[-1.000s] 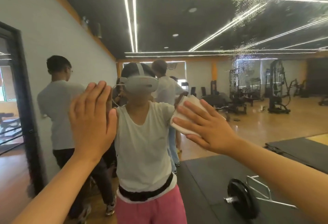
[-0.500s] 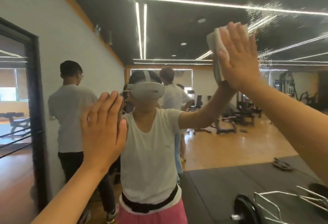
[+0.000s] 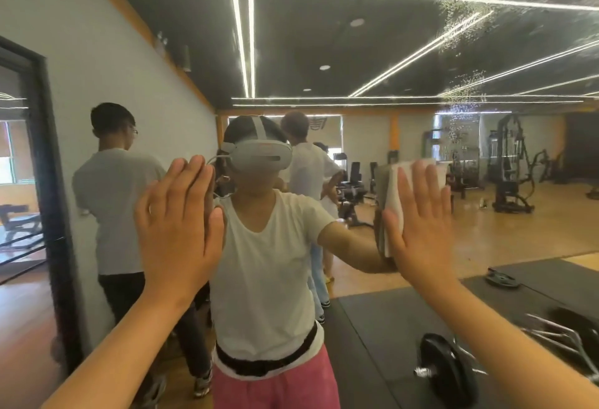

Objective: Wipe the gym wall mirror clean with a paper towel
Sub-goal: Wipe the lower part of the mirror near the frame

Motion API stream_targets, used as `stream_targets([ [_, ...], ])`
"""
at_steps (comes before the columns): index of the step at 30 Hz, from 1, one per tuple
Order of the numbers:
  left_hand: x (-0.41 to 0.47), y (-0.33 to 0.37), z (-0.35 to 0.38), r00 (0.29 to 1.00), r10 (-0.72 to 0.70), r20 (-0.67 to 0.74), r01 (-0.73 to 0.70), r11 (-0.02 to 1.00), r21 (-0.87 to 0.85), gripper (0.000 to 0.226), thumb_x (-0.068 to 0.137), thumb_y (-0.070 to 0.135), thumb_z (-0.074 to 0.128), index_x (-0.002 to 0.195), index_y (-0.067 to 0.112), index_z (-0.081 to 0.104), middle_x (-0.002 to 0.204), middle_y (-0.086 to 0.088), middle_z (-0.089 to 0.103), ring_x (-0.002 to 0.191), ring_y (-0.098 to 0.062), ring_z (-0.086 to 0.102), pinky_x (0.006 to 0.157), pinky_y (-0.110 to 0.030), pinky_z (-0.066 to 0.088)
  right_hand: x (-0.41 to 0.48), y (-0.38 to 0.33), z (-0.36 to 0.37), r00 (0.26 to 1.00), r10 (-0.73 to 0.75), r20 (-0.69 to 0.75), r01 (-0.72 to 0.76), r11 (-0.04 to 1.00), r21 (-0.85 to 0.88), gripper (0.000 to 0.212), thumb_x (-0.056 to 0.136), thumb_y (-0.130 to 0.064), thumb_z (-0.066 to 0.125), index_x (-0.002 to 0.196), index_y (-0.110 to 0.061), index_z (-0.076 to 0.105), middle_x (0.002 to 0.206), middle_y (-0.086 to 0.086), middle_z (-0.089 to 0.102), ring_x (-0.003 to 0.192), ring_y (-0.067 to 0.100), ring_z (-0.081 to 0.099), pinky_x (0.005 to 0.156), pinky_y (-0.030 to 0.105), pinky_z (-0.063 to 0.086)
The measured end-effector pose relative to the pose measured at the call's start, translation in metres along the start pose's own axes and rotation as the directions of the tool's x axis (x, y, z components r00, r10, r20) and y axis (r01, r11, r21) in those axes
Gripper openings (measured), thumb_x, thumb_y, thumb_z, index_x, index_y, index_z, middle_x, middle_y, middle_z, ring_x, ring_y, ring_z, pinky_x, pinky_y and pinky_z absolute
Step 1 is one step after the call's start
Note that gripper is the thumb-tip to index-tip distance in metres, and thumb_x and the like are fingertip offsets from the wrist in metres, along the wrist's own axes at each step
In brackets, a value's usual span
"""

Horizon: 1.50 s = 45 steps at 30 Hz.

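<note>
**When the Towel Is Held by Palm Pressure Alone: Fault Conditions**

While the right hand (image 3: 421, 224) presses the folded paper towel (image 3: 390, 194) flat against the mirror (image 3: 308, 35), its fingers lie straight and do not curl round the sheet. We judge this the main weakness. Only friction retains the towel, so any drop in pressure during a stroke could let it slide out or fall.

The left hand (image 3: 176, 230) lies flat on the glass with straight fingers and holds nothing. We expect 1 consequence: a palm print on that area, which would need its own pass.

We see patches of spray droplets (image 3: 463, 10) above and to the right of the towel, well apart from it. If these dry before the towel reaches them, spots may be left on the glass. Reaching them calls for a high stretch, and leaning harder on the left palm could smear the glass under it.
</note>
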<state>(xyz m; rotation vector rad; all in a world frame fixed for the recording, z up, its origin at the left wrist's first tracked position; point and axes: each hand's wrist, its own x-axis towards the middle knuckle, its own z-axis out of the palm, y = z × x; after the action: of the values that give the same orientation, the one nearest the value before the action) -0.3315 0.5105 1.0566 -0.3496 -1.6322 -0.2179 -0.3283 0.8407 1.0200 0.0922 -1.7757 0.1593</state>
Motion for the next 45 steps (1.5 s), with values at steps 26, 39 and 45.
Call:
stream_targets([
  [26,-0.010,-0.015,-0.016,0.998,-0.033,0.052,0.045,0.972,-0.233,0.057,0.102,0.031,0.031,0.156,0.018,0.022,0.164,-0.004,0.024,0.153,-0.018,0.013,0.125,-0.038,0.000,0.175,-0.151,-0.001,0.981,0.144,-0.132,-0.139,0.989,0.040,0.060,0.105,-0.043,0.016,0.160,-0.019,0.012,0.167,0.009,0.007,0.154,0.028,0.000,0.124,0.047,-0.001],
  [39,-0.106,-0.057,-0.053,0.968,-0.229,0.101,0.243,0.958,-0.152,0.059,0.098,0.029,0.037,0.152,0.006,0.029,0.159,-0.013,0.031,0.151,-0.021,0.018,0.123,-0.037,0.009,0.023,-0.252,0.050,0.866,-0.500,-0.007,0.500,0.865,0.052,0.057,0.105,-0.042,0.030,0.156,-0.018,0.031,0.165,0.010,0.019,0.154,0.028,0.010,0.125,0.050,0.006],
  [45,-0.134,-0.051,-0.050,0.972,-0.166,0.164,0.189,0.973,-0.132,0.059,0.098,0.029,0.037,0.152,0.007,0.028,0.160,-0.012,0.028,0.153,-0.014,0.009,0.125,-0.035,0.004,-0.047,-0.237,0.053,0.890,-0.456,-0.004,0.455,0.886,0.087,0.055,0.103,-0.042,0.038,0.154,-0.021,0.035,0.163,0.006,0.026,0.153,0.023,0.016,0.124,0.047,0.011],
])
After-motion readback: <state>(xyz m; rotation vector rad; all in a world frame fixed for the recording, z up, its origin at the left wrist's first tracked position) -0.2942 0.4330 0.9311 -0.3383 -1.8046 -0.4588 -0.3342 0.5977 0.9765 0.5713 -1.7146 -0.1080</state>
